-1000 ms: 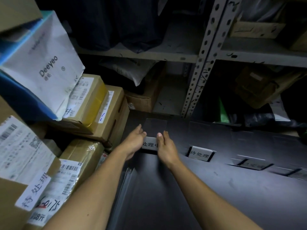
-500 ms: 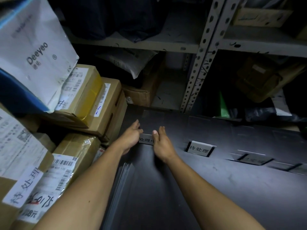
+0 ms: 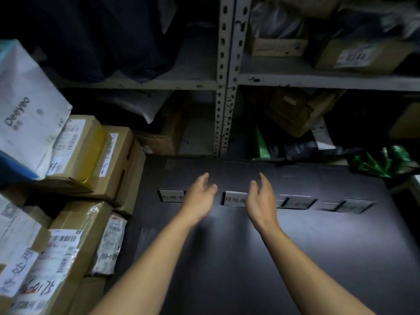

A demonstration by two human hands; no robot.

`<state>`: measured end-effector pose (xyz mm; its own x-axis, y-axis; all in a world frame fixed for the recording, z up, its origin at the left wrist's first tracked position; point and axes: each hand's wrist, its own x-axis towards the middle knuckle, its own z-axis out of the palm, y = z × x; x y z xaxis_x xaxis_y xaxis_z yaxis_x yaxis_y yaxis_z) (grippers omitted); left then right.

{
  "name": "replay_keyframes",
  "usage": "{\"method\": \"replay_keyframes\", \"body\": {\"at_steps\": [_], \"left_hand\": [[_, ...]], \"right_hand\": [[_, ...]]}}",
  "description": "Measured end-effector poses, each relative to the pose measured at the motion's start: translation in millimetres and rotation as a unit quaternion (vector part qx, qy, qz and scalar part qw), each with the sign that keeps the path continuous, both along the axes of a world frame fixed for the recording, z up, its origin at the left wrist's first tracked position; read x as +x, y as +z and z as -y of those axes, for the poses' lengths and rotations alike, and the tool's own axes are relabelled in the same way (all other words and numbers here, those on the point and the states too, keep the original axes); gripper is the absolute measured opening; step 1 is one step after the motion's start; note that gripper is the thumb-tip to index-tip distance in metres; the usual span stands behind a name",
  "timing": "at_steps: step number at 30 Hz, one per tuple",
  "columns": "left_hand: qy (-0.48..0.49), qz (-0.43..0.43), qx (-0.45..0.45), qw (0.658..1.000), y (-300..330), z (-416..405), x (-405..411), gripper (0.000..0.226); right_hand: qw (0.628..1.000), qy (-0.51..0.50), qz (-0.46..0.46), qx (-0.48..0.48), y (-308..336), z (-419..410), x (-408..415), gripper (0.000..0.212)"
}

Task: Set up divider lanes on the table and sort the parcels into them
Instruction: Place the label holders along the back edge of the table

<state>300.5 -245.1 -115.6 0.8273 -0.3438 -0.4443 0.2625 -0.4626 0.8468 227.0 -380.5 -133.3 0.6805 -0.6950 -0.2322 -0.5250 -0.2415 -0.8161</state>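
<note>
Both hands out over the dark table [image 3: 295, 258], palms turned inward, fingers loosely spread, nothing held: left hand [image 3: 200, 196] just right of the first label [image 3: 171, 196], right hand [image 3: 261, 198] covering the right end of the second label [image 3: 234, 198]. Whether either touches the table, cannot tell. Further right along the same row, a third label [image 3: 295, 203] and a fourth [image 3: 353, 206], both blurred. Parcels [image 3: 75, 242] stacked off the table's left edge, with a white bag [image 3: 29, 105] leaning on top. Behind the table, a metal shelf [image 3: 223, 83] packed with boxes and bags, and a green bag [image 3: 384, 161] at the far right corner.
</note>
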Motion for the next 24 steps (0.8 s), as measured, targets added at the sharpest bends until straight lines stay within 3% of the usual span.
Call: {"method": "replay_keyframes", "body": {"at_steps": [6, 12, 16, 21, 24], "left_hand": [[-0.015, -0.065, 0.044, 0.997, -38.5, 26.3, -32.2, 0.075], [0.000, -0.094, -0.003, 0.996, -63.0, 42.0, -39.7, 0.081], [0.003, -0.094, -0.014, 0.995, -79.4, 40.3, -36.8, 0.099], [0.006, -0.066, 0.027, 0.997, -70.3, 39.0, -38.0, 0.092], [0.039, 0.032, 0.069, 0.996, -43.7, 47.8, -51.4, 0.073]], "right_hand": [[0.990, 0.045, -0.098, 0.085, -25.2, 18.5, -18.6, 0.054], [0.988, 0.067, -0.091, 0.108, -30.4, 17.9, -17.1, 0.050], [0.988, 0.069, -0.090, 0.103, -30.2, 22.5, -14.7, 0.051], [0.988, 0.078, -0.083, 0.103, -22.0, 30.4, -17.1, 0.052], [0.995, 0.052, -0.055, 0.068, -8.3, 46.7, -30.6, 0.053]]}}
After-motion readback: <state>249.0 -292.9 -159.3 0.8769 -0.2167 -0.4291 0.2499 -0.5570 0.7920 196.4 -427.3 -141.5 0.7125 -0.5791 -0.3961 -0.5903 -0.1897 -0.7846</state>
